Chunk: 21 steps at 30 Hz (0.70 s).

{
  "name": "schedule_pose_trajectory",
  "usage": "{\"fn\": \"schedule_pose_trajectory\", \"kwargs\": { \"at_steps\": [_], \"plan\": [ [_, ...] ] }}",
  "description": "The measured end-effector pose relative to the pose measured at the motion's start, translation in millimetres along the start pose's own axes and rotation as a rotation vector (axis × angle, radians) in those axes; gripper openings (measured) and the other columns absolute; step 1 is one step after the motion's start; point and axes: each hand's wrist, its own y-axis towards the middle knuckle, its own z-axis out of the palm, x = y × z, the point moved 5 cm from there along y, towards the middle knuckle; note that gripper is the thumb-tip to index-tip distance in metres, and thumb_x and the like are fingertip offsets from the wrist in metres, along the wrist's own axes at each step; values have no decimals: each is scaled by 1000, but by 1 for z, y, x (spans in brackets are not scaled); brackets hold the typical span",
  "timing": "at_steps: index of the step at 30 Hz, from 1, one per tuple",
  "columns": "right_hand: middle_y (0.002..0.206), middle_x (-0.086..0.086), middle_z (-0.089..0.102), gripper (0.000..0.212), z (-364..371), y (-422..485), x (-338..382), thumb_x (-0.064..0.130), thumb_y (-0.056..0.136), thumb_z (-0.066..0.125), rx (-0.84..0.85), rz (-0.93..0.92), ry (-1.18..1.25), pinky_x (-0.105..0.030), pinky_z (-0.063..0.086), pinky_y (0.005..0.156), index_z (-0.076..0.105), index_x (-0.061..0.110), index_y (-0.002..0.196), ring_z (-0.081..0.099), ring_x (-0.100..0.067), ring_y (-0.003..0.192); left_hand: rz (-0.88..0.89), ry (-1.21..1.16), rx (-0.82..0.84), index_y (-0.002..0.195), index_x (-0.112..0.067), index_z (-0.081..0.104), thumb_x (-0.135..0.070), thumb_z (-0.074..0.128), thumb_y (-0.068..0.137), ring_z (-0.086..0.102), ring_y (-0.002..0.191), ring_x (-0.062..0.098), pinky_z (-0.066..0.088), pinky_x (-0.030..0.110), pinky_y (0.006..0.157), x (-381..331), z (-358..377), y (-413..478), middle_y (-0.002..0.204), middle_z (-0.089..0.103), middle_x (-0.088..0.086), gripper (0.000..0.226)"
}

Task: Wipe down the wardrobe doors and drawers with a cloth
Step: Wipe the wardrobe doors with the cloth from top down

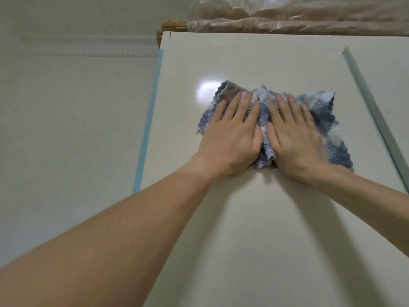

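Note:
A blue and white checked cloth (318, 116) lies crumpled against the glossy cream wardrobe door (254, 218), high up near its top edge. My left hand (232, 131) presses flat on the cloth's left half, fingers straight and pointing up. Beside it, my right hand (296, 138) presses flat on the right half, thumbs nearly touching. A fold of cloth bunches up between the two hands. Both forearms reach up from the bottom of the view.
A pale green handle strip (374, 111) runs down the door's right edge, with a second door (389, 69) beyond it. Light blue tape (147, 127) lines the door's left edge. Plastic-wrapped rolls (287, 21) lie on top of the wardrobe. A white wall with cornice (77, 49) is at left.

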Motion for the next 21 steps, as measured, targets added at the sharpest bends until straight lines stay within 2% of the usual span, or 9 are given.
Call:
{"fn": "schedule_pose_trajectory", "kwargs": {
  "at_steps": [5, 13, 21],
  "plan": [
    [165, -8, 10, 75, 3, 8, 48, 43, 90, -3, 2, -30, 5, -42, 1, 125, 10, 13, 157, 3, -23, 153, -26, 14, -34, 158, -14, 25, -40, 3, 93, 11, 155, 22, 6, 43, 126, 39, -15, -24, 167, 17, 7, 74],
    [166, -4, 5, 72, 8, 17, 109, 42, 90, -4, 12, -71, 13, -40, -1, 125, 5, 17, 157, -1, -20, 153, -164, -14, -100, 158, -11, 24, -36, 8, 94, 14, 155, 24, 8, 44, 126, 84, -29, -60, 166, 21, 10, 70],
    [166, 0, 2, 71, 4, 15, 114, 43, 90, -4, 53, -87, 20, -37, -3, 125, 4, 20, 157, -3, -15, 153, -179, -11, -90, 158, -11, 20, -36, 3, 92, 11, 155, 26, 6, 45, 126, 85, -29, -64, 167, 17, 11, 73]
  ]
}}
